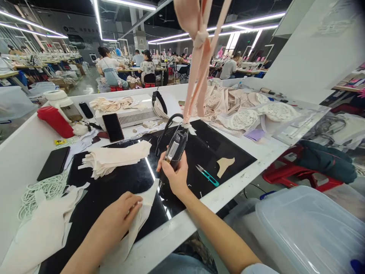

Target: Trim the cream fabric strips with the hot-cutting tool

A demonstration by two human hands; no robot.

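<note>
My right hand [177, 175] is wrapped round a black handheld electric tool [180, 142] with a silver label, its narrow tip pointing down. Knotted pink fabric strips [196, 76] run up from the tool's top end, and a black cord loops beside it. With bent fingers my left hand [125, 209] grips a cream fabric piece [147, 201], whose upper corner reaches close under the tool's tip. Both hands are over a glossy black board [108, 205]. To the right lie teal thread snips [207, 176] and a small beige fabric cutout [225, 166].
A stack of cream fabric pieces [116, 156] lies behind my left hand, and more cream fabric [42, 232] at the left. Phones [113, 127], a red bottle [55, 121] and pale green cord [42, 194] are along the left and back. Bra parts [242, 118] pile up at the back right.
</note>
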